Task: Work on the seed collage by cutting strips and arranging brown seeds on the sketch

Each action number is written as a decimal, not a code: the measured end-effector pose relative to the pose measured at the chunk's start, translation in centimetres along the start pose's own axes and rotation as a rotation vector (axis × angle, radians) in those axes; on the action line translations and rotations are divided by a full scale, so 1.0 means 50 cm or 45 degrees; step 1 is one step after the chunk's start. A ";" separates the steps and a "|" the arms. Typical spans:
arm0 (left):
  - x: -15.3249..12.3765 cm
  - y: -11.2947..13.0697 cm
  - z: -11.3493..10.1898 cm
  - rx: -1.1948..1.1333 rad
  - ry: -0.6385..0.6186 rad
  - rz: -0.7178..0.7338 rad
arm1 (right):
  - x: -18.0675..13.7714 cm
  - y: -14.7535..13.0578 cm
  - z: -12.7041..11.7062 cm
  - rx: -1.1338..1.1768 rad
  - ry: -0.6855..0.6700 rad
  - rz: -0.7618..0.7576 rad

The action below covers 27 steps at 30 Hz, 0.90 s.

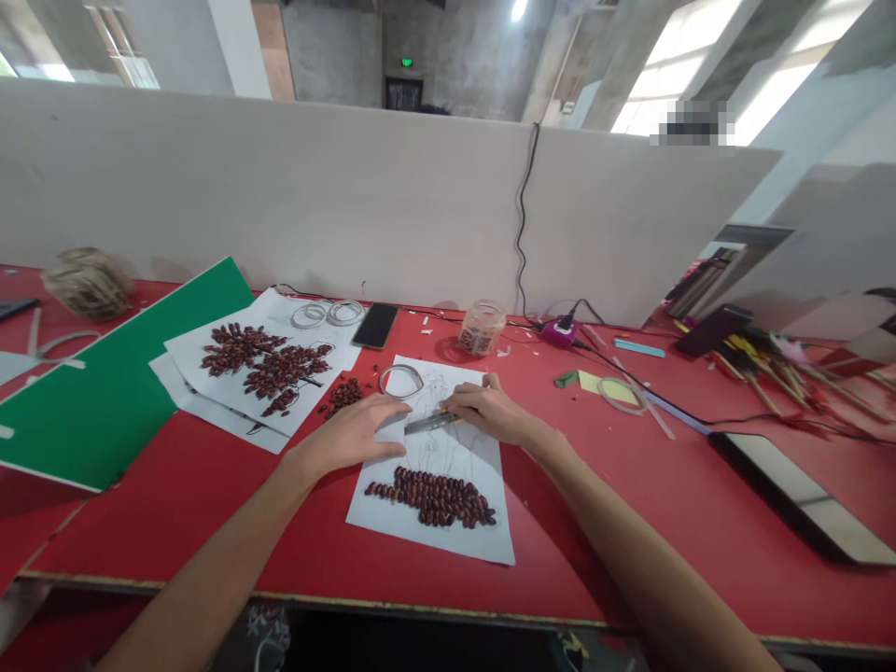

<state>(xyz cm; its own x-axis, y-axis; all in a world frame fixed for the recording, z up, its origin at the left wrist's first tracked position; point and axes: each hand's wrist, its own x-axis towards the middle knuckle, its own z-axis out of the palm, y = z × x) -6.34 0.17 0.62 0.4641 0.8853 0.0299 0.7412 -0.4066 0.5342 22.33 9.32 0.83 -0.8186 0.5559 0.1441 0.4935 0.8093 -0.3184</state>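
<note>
My left hand [360, 429] rests at the left edge of a white sheet of paper [374, 523], its thumb and fingers apart and nothing between them. My right hand [490, 411] is closed over the right end of a slim grey tool with a yellowish part [428, 424]; its exact kind is unclear. The tool lies across a faint pencil drawing. Below it, dark brown seeds [441, 497] sit in rows on the sheet. A tape roll [421, 385] lies just beyond my left hand, partly over the paper. Beside it is a small pile of loose seeds [344, 396].
On the left, papers [280, 327] bear a seed picture next to a green board [140, 359]. A phone [376, 326], a jar of seeds [482, 329] and a purple power adapter [559, 331] stand toward the white partition [392, 205]. A black-edged tablet [798, 495] lies at right.
</note>
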 end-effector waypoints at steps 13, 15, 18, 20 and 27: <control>0.000 0.001 -0.001 0.006 -0.011 -0.001 | -0.014 0.013 0.008 0.014 0.012 -0.028; 0.000 0.003 -0.002 0.012 -0.013 0.000 | -0.016 0.013 0.011 0.021 0.026 -0.014; 0.001 0.004 -0.003 0.019 -0.008 0.008 | -0.014 0.011 0.015 -0.008 0.069 0.027; 0.001 0.003 -0.003 0.019 0.004 0.021 | -0.011 0.009 0.019 -0.045 0.108 0.056; 0.001 0.013 0.006 -0.027 0.101 0.091 | -0.014 0.012 0.026 -0.158 0.189 0.119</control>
<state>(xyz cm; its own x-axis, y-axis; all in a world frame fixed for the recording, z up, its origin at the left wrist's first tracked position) -5.71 -0.12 0.69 0.4752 0.8695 0.1349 0.6966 -0.4655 0.5460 22.83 9.16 -0.69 -0.7197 0.6441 0.2591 0.6052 0.7649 -0.2206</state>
